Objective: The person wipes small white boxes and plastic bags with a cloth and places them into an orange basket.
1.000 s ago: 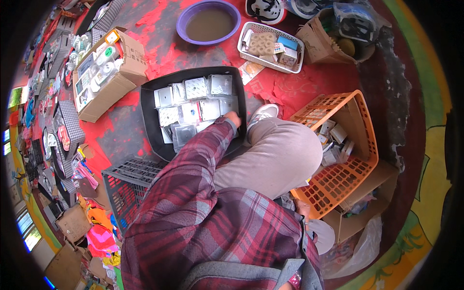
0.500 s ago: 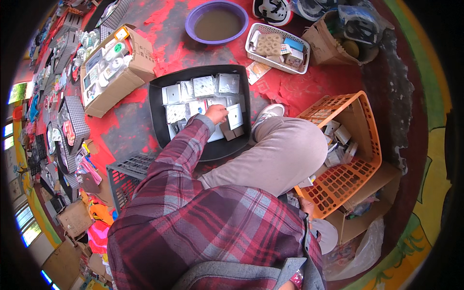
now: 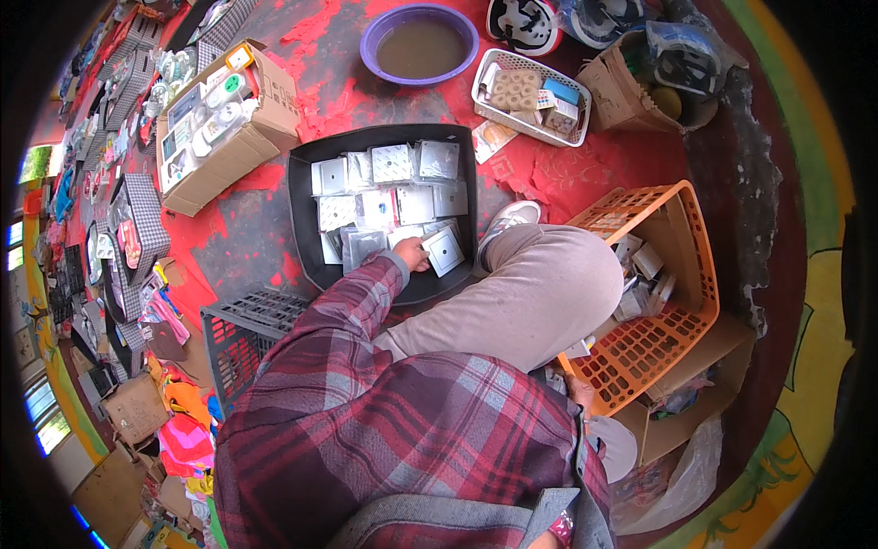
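Note:
My left hand [image 3: 416,255] reaches into a black bin [image 3: 305,212] in front of me. Its fingers pinch the edge of a flat white square box [image 3: 445,252] with a small dark mark at its centre. That box sits tilted at the bin's near right corner. Rows of similar white boxes [image 3: 393,165], several in clear wrapping, fill the rest of the bin. By the lower left edge of an orange plastic basket [image 3: 631,366] is my right hand [image 3: 580,392], partly covered by my shirt. Its fingers are mostly hidden.
The tipped basket contains small white boxes [image 3: 647,261]. A purple basin [image 3: 367,53] of murky water and a white basket [image 3: 533,131] stand at the back. Left of the bin are a packed cardboard carton [image 3: 224,165] and a grey crate [image 3: 240,352]. My bent leg [image 3: 521,293] lies between bin and orange basket.
My left hand has come nearer to me with the white square box, from the bin's middle right to its near right corner. My right hand stays by the orange basket.

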Motion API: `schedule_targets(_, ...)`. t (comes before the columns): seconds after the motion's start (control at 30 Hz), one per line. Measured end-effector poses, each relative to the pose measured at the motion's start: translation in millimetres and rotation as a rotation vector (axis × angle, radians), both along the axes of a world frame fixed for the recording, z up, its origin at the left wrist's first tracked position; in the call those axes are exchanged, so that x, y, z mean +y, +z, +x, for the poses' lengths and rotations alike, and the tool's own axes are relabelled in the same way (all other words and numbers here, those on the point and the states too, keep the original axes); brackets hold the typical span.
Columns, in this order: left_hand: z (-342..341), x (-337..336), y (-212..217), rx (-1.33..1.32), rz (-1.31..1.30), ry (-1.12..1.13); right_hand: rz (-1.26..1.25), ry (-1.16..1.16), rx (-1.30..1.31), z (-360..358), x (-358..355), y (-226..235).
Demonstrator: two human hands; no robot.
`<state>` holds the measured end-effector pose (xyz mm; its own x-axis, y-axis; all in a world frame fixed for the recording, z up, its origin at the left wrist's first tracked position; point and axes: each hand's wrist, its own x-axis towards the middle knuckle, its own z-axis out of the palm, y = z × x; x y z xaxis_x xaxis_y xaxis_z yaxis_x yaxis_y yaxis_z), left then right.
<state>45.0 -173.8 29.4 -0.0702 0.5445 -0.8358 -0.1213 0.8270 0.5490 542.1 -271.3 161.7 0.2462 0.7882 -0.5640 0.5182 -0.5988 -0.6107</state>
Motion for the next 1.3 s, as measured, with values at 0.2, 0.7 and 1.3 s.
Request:
schedule_targets(0.2,-8,-3,-6,0.487,0.109,-0.329,-0.19,-0.169,-0.004,-26,19,34)
schedule_targets(0.7,21,29,-47,0.616,0.616,-0.79,-0.192,-0.239,0.044,-45,29,58)
schedule_targets(1.3,-38,4,39,0.987,0.383,-0.304,-0.246,-0.211,-0.044,-41,27,50)
